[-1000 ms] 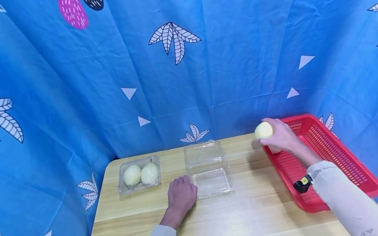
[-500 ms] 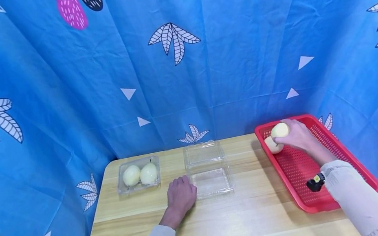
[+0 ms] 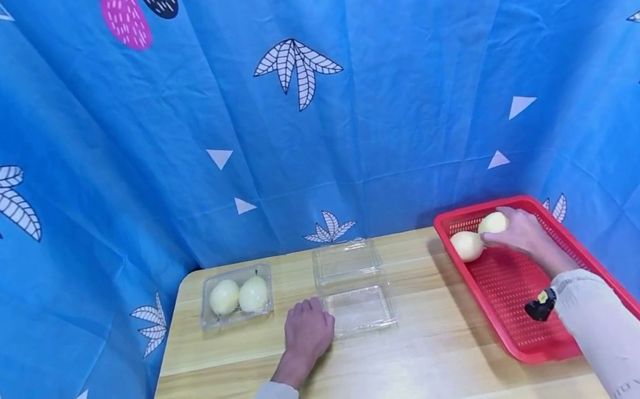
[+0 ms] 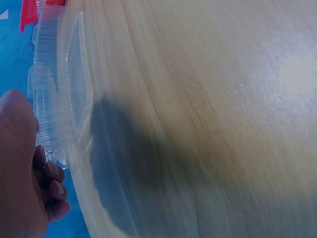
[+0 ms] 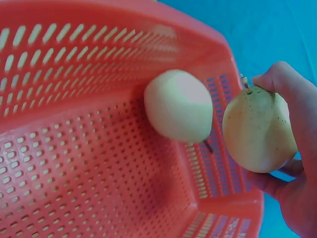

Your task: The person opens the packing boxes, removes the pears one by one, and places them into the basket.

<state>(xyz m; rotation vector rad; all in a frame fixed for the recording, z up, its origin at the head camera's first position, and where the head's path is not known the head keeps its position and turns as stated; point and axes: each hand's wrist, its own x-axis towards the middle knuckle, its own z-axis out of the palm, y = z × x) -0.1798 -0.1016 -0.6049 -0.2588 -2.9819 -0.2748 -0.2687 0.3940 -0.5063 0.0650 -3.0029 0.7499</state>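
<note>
Now, head view: your right hand (image 3: 520, 232) grips a pear (image 3: 491, 223) over the basket (image 3: 507, 292); left of it, your left hand (image 3: 309, 329) curls beside a box (image 3: 359, 308). Left wrist: perhaps steadying it; hold unclear. Right wrist: pear spanned, likely against slipping.

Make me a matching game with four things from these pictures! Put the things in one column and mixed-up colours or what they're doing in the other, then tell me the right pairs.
Things:
1. right hand
2. curtain
3. left hand
4. basket

Colours and doings:
A. red, with lots of little holes
B. at the left edge of an open clear plastic box
C. gripping a pear
D. blue and patterned

Right pairs: 1-C, 2-D, 3-B, 4-A
</note>
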